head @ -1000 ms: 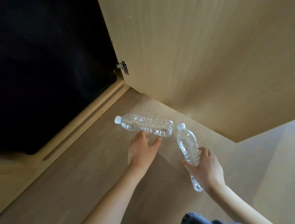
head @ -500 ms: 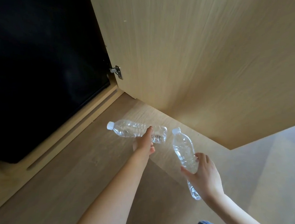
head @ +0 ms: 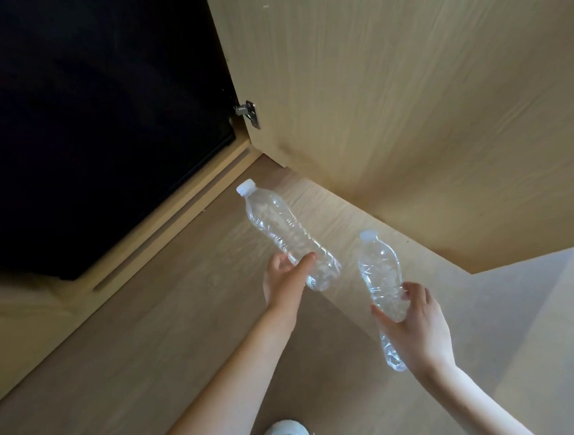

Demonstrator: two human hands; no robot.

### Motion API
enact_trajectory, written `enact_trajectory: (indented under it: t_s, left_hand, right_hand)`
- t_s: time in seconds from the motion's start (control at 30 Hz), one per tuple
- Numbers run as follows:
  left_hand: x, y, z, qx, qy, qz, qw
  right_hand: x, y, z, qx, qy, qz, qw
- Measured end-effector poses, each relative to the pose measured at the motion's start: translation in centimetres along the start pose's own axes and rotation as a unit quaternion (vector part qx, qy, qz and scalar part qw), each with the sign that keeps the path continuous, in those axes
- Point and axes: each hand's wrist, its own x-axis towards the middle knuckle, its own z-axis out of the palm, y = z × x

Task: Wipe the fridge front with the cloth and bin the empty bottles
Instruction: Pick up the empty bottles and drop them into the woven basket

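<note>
Gripping clear unlabelled bottles, left hand one bottle, right hand another.

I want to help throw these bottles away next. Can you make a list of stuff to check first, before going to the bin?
1. Left hand has its clear plastic bottle: ok, fingers wrap the lower body.
2. Right hand has the second clear bottle: ok, gripped around the middle.
3. Both white caps on: ok.
4. Bottles empty: ok as far as it shows, no liquid is visible inside either.
5. Bin within sight: cannot tell, none shows in this view.
6. Open wooden cabinet door out of the way: not ok, it stands open right beside the hands.
</note>
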Motion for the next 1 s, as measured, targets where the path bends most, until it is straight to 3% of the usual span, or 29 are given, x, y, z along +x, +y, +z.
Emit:
enact_trajectory:
  t_s: [0.2, 0.37, 0.7, 1.0]
  left_hand:
    - [-8.5, 2.0, -4.8, 0.024, 0.004, 0.001, 1.000]
    - [-18.1, 8.4, -9.2, 0.048, 0.002, -0.004, 0.999]
    - [-44.6, 26.7, -14.5, 0.062, -0.045, 0.009, 0.997]
    - [-64.6, 40.0, -17.3, 0.047, -0.068, 0.116, 0.990]
  right_hand:
    - [-4.9, -4.2, -5.6, 0.034, -0.018, 0.006, 0.999]
    - [-9.9, -10.4, -14.3, 0.070, -0.020, 0.001, 0.997]
    - [-22.1, -25.1, -41.8, 0.109, -0.013, -0.050, 0.993]
    - [-31.5, -34.7, -63.8, 0.146, 0.047, -0.096, 0.984]
